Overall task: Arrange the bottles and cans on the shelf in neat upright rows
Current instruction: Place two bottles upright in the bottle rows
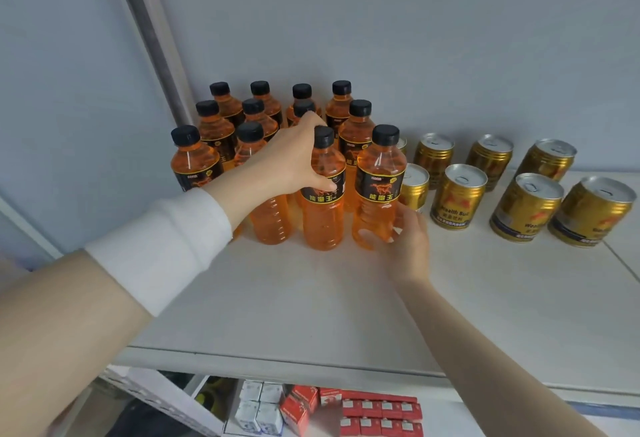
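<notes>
On the far left of the white shelf (311, 298), the orange bottles (212, 131) stand upright in a tight block, black caps on. They look full, so they should feel fairly heavy and stiff, and apt to tip if pushed at the cap.

The left hand (294, 156) reaches in from the near left. Its fingers curl over the shoulder of the third front bottle (323, 214) and its thumb lies across the label. That is a sound hold, since the glossy label may be slippery.

The right hand (403, 234) wraps around the ribbed lower body of the rightmost front bottle (379, 159), thumb in front. The ribs there should give good grip for sliding it.

Further right, the gold cans (457, 201) stand upright in loose rows. They are probably rigid but easily dented, and best taken round the side.
</notes>
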Demonstrator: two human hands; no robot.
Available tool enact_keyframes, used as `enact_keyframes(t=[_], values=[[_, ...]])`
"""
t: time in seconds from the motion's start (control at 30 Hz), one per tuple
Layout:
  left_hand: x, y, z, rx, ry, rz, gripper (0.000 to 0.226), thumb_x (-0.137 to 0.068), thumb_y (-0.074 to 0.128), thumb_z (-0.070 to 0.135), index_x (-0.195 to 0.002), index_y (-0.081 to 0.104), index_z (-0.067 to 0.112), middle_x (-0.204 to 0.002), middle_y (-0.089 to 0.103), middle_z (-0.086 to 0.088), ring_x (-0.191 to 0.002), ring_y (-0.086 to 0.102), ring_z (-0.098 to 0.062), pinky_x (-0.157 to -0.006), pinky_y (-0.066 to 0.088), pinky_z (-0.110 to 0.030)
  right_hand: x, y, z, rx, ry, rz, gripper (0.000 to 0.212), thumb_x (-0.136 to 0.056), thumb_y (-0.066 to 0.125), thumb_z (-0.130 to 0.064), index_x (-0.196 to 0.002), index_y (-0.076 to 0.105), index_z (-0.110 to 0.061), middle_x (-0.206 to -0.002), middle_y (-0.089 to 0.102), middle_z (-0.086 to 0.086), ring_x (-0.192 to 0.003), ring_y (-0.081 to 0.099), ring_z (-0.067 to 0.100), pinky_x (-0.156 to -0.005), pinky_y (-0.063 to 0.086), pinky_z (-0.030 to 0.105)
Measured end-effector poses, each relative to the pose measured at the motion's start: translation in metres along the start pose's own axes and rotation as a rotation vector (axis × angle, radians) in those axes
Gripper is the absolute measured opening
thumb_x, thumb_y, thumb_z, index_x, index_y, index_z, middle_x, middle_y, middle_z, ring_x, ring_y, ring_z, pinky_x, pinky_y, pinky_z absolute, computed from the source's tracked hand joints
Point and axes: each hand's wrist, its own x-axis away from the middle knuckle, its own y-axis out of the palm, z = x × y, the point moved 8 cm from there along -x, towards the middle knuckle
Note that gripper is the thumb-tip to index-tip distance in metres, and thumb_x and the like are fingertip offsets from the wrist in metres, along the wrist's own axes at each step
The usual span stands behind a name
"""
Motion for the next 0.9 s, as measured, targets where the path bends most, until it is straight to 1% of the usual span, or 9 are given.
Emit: enact_keyframes(t=[0.1, 0.23, 0.33, 0.4, 0.43, 0.5, 0.57, 0.7, 0.9], values=[[-0.002, -0.001, -0.002, -0.016, 0.008, -0.007, 0.079, -0.074, 0.076, 0.030, -0.135, 0.028, 0.015, -0.134, 0.049, -0.007, -0.114, 0.053, -0.023, -0.075, 0.039, -0.023, -0.001, 0.005, -0.003, 0.008, -0.008, 0.027, 0.073, -0.065, 0.082, -0.018, -0.128, 0.046, -0.011, -0.130, 0.047, 0.009, -0.113, 0.052, 0.023, -0.094, 0.047, 0.038], [-0.004, 0.001, -0.002, -0.057, 0.022, -0.018, 0.081, -0.076, 0.075, 0.029, -0.137, 0.024, 0.015, -0.128, 0.052, -0.010, -0.085, 0.049, -0.014, -0.053, 0.032, -0.014, 0.003, 0.007, -0.006, -0.009, -0.004, 0.036, 0.074, -0.068, 0.080, -0.014, -0.130, 0.041, -0.012, -0.131, 0.047, 0.006, -0.116, 0.050, 0.020, -0.091, 0.044, 0.029], [0.002, 0.002, 0.002, -0.083, 0.018, -0.038, 0.093, -0.075, 0.076, 0.029, -0.143, 0.014, 0.017, -0.130, 0.050, -0.012, -0.071, 0.051, -0.012, -0.052, 0.035, -0.015, 0.007, 0.007, -0.012, 0.058, -0.020, -0.002, 0.077, -0.069, 0.079, -0.017, -0.134, 0.037, -0.010, -0.134, 0.044, 0.009, -0.119, 0.049, 0.023, -0.096, 0.046, 0.037], [0.010, -0.004, 0.012, -0.082, 0.051, -0.005, 0.103, -0.071, 0.079, 0.029, -0.145, 0.009, 0.018, -0.140, 0.041, -0.015, -0.099, 0.057, -0.024, -0.078, 0.046, -0.024, 0.013, -0.005, -0.018, 0.123, -0.023, -0.013, 0.074, -0.074, 0.075, -0.024, -0.135, 0.034, -0.011, -0.134, 0.043, 0.009, -0.119, 0.049, 0.022, -0.097, 0.047, 0.038], [0.015, -0.012, 0.021, -0.091, 0.082, 0.057, 0.105, -0.070, 0.079, 0.030, -0.146, 0.009, 0.018, -0.145, 0.035, -0.016, -0.120, 0.048, -0.029, -0.094, 0.042, -0.034, 0.016, -0.017, -0.023, 0.173, -0.036, -0.005, 0.071, -0.078, 0.071, -0.028, -0.136, 0.033, -0.011, -0.134, 0.041, 0.009, -0.119, 0.048, 0.021, -0.098, 0.046, 0.037], [0.021, -0.030, 0.047, -0.152, 0.154, 0.213, 0.097, -0.074, 0.075, 0.032, -0.147, 0.012, 0.016, -0.150, 0.027, -0.015, -0.137, 0.029, -0.031, -0.109, 0.028, -0.040, 0.021, -0.051, -0.039, 0.338, -0.147, 0.041, 0.066, -0.085, 0.062, -0.034, -0.138, 0.032, -0.011, -0.136, 0.038, 0.009, -0.125, 0.041, 0.023, -0.101, 0.040, 0.033], [0.021, -0.036, 0.083, -0.232, 0.225, 0.301, 0.084, -0.082, 0.067, 0.034, -0.147, 0.016, 0.016, -0.155, 0.018, -0.015, -0.143, 0.016, -0.032, -0.115, 0.017, -0.043, 0.017, -0.095, -0.055, 0.505, -0.255, 0.077, 0.064, -0.089, 0.054, -0.037, -0.141, 0.028, -0.010, -0.144, 0.032, 0.011, -0.134, 0.030, 0.026, -0.107, 0.030, 0.034], [-0.003, -0.001, 0.177, -0.325, 0.321, 0.258, 0.074, -0.090, 0.055, 0.036, -0.147, 0.016, 0.013, -0.157, 0.009, -0.015, -0.146, 0.003, -0.032, -0.117, 0.006, -0.045, -0.024, -0.200, -0.055, 0.822, -0.234, 0.065, 0.067, -0.094, 0.041, -0.042, -0.146, 0.016, -0.008, -0.156, 0.009, 0.013, -0.145, -0.002, 0.030, -0.118, 0.002, 0.039], [-0.041, 0.112, 0.341, -0.298, 0.325, 0.097, 0.071, -0.092, 0.049, 0.040, -0.147, 0.015, 0.013, -0.156, 0.015, -0.013, -0.145, 0.006, -0.033, -0.117, 0.006, -0.046, -0.056, -0.377, 0.020, 1.321, -0.172, 0.031, 0.069, -0.095, 0.032, -0.046, -0.147, 0.006, -0.009, -0.157, 0.000, 0.014, -0.143, -0.011, 0.036, -0.118, -0.003, 0.045]])
